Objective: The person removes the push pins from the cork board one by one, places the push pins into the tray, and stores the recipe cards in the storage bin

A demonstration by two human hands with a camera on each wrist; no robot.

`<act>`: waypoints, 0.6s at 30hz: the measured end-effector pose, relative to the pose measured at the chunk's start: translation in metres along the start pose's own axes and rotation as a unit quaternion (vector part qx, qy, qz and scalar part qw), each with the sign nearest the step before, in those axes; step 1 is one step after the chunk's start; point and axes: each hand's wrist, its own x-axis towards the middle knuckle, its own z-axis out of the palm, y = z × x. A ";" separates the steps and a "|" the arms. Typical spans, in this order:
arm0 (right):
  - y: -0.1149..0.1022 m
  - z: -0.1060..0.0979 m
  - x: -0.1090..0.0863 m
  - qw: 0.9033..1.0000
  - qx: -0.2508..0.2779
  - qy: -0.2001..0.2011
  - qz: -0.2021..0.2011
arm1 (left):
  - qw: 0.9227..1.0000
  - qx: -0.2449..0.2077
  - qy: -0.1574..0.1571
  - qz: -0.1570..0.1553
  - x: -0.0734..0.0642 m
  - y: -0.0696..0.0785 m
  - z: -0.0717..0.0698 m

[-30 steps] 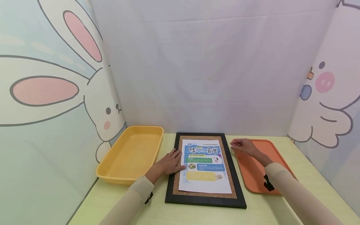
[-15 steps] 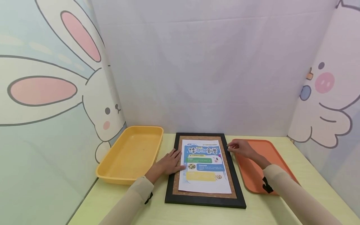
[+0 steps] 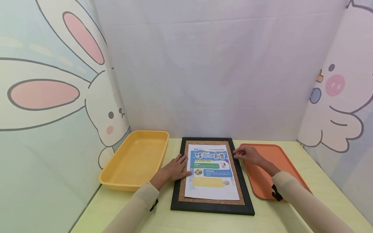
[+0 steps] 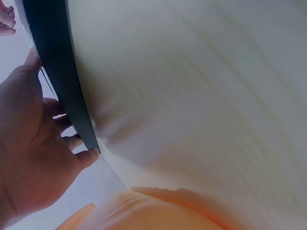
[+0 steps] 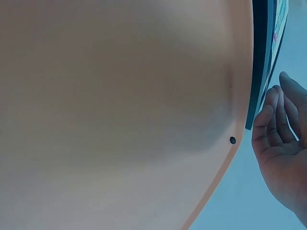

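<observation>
A printed sheet (image 3: 214, 191) with blue, green and yellow blocks lies on a cork board (image 3: 182, 191) in a black frame (image 3: 214, 208). My left hand (image 3: 175, 168) rests with spread fingers over the frame's left side, its thumb reaching the sheet. In the left wrist view, the fingertips lie along the black edge (image 4: 60, 62). Close over the frame's upper right side is my right hand (image 3: 249, 154), fingers bent and thumb near the fingertips. I cannot tell whether something small is between them. A small pink spot (image 3: 227, 160) shows at the sheet's right edge.
A deep yellow tray (image 3: 132, 186) stands left of the board, against the rabbit-printed wall. An orange tray (image 3: 269, 179) lies to the right, partly under my right forearm. In the right wrist view, a small dark round spot (image 5: 232, 140) shows near its rim.
My right hand has moved left, from above the orange tray's corner to the frame's right side. The left hand has stayed in place on the board.
</observation>
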 end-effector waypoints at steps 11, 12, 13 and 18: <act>-0.008 0.004 0.003 1.000 -0.006 -0.014 -0.016 | 1.000 -0.001 0.003 0.004 -0.002 -0.001 -0.001; -0.009 0.005 0.003 1.000 -0.006 -0.015 -0.016 | 1.000 0.000 0.002 0.003 -0.002 -0.001 0.000; -0.010 0.005 0.003 1.000 -0.006 -0.015 -0.016 | 1.000 0.001 0.003 0.004 -0.001 -0.001 0.000; -0.013 0.007 0.002 1.000 -0.007 -0.018 -0.011 | 1.000 0.000 0.004 0.004 0.001 -0.001 0.002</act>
